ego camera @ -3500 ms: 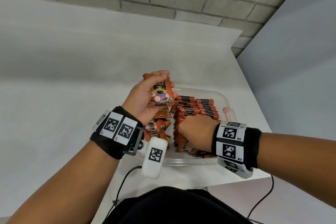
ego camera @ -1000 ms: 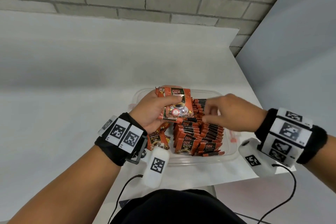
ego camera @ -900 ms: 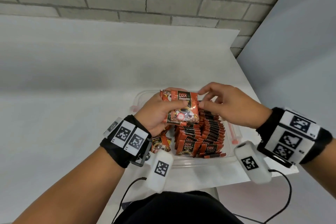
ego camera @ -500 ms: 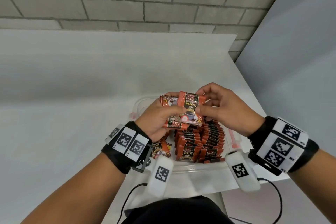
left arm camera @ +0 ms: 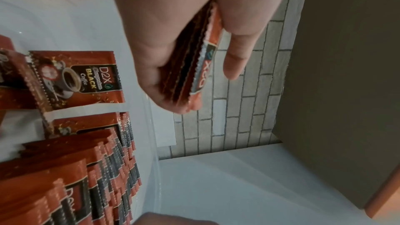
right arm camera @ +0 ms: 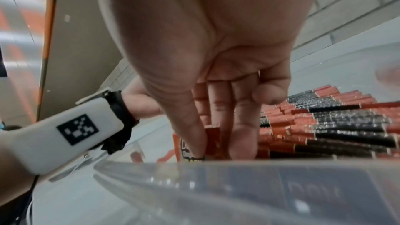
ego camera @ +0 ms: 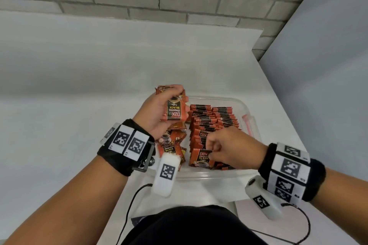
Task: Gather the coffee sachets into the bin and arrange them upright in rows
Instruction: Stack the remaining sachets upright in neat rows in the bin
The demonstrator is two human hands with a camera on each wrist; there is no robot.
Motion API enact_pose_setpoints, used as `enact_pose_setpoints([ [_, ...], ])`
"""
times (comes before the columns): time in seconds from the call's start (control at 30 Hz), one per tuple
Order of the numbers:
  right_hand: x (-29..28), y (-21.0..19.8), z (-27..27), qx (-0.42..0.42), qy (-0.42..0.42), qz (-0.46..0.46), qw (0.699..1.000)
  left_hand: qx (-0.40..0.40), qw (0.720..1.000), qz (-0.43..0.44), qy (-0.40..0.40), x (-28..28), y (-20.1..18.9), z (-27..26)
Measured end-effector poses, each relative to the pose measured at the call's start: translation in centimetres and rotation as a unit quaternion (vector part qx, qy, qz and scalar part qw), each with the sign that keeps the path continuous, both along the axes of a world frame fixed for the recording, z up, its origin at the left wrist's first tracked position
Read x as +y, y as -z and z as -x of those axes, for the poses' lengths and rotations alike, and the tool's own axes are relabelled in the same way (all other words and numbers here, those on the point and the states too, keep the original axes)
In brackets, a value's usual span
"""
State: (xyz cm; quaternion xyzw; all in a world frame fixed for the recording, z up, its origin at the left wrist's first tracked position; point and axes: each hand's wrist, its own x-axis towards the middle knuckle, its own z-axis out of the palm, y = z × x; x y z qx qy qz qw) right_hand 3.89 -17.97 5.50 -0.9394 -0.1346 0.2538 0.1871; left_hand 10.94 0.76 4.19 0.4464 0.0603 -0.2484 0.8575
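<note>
Left hand [ego camera: 157,113] grips a sachet stack [ego camera: 174,108]; right hand [ego camera: 233,150] apparently pinches the front sachet [ego camera: 200,158] (upright in bin [ego camera: 252,117]).

The right hand [ego camera: 233,150] covers the near ends of the upright sachet rows [ego camera: 214,120], so the count there cannot be told. How many sachets sit in the left hand's [ego camera: 157,113] stack [ego camera: 175,108] is unclear. The bin's near wall [right arm camera: 238,194] blurs the right wrist view's lower half.
</note>
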Motion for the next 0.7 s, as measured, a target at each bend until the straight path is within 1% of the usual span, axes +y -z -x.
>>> enact_pose_setpoints([
  [0.2,0.7,1.3,0.1,-0.044,-0.031,0.089,0.995,-0.001,1.0,0.012,0.01,0.1,-0.2,0.1],
  [0.4,1.4,1.2,0.5,-0.072,-0.089,0.18,0.977,-0.001,1.0,0.007,0.008,0.2,-0.2,0.1],
  [0.6,1.7,1.2,0.4,-0.088,-0.114,0.202,0.969,-0.002,1.0,0.006,0.005,0.2,-0.3,0.1],
  [0.7,1.6,1.2,0.4,-0.076,-0.128,0.217,0.965,-0.001,1.0,0.009,0.005,0.2,-0.3,0.1],
])
